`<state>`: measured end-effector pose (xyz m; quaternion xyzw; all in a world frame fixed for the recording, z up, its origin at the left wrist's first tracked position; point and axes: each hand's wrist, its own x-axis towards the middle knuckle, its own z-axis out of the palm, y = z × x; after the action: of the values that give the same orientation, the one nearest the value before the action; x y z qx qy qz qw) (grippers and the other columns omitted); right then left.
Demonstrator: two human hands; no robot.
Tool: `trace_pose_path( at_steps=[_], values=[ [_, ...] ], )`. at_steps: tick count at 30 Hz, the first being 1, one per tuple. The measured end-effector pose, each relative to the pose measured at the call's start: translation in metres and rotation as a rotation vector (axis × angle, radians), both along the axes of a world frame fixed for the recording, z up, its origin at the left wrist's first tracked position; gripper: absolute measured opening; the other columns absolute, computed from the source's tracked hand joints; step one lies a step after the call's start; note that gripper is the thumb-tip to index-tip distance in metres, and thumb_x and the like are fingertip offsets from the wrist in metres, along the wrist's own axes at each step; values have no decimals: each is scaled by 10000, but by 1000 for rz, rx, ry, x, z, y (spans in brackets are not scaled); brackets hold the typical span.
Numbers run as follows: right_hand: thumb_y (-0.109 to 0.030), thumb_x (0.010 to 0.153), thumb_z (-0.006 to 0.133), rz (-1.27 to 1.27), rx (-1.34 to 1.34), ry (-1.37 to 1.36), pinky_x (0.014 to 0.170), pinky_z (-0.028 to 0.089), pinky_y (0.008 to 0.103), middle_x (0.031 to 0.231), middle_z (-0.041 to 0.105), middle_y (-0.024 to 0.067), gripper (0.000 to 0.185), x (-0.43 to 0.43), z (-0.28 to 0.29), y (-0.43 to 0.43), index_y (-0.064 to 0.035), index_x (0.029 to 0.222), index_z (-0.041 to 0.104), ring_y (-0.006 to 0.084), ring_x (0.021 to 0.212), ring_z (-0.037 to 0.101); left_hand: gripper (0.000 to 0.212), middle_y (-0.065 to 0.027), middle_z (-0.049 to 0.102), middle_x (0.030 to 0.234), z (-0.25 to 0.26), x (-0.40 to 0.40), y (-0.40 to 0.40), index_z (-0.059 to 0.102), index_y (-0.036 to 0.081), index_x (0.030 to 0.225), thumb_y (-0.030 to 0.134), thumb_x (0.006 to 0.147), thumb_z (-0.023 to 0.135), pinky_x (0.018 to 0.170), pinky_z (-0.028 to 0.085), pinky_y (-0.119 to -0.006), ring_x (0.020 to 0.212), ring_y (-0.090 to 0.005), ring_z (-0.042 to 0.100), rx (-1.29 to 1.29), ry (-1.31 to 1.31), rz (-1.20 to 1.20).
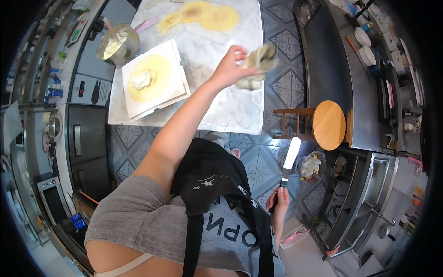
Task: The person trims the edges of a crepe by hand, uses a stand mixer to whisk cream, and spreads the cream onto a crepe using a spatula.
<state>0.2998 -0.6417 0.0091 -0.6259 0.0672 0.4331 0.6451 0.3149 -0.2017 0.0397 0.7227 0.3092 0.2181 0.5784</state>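
My left hand (231, 65) reaches out over the marble-patterned table (221, 114) and grips a crumpled cloth (258, 65), blurred, at the table's right edge. Down by my right side, my right hand (281, 200) holds an icing spatula (291, 155) by its black handle, blade pointing away from me. Left of my outstretched arm, a white square board (176, 86) lies at an angle on the table. On it is a round yellow crepe (161, 71) with a dollop of white cream (141, 80) left of its middle.
A metal bowl (129, 45) of cream, a pink-handled utensil in it, stands at the table's left edge. Several more crepes (219, 18) lie at the far end. On the right are a wooden stool (328, 124), a waste bin (311, 166) and a steel counter (363, 104).
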Motion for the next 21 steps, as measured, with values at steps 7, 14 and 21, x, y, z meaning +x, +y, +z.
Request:
trace_pose_path(
  at_steps=[7,14,21],
  values=[
    [-274,1037,431,-91,-77,-48,352,311,251,483,408,11,249,39,-1,49,-58,958,526,98,361,368,740,-32,225,1576,-153,-59,-47,262,180,1517,531,912,503,1176,89,-516,1466,-328,103,832,666,-289],
    [-309,1030,446,-52,-180,14,349,307,268,470,386,28,291,43,2,91,-35,973,527,120,353,353,609,50,183,1597,-196,41,55,262,225,1522,514,989,314,1194,42,-480,1486,-251,62,891,541,-247],
    [-354,1039,407,-121,-138,20,335,299,264,455,374,33,351,32,9,95,-22,1102,503,131,324,328,577,-20,176,1598,-198,91,94,277,255,1514,502,994,313,1197,39,-464,1483,-273,76,597,449,-303]
  ],
)
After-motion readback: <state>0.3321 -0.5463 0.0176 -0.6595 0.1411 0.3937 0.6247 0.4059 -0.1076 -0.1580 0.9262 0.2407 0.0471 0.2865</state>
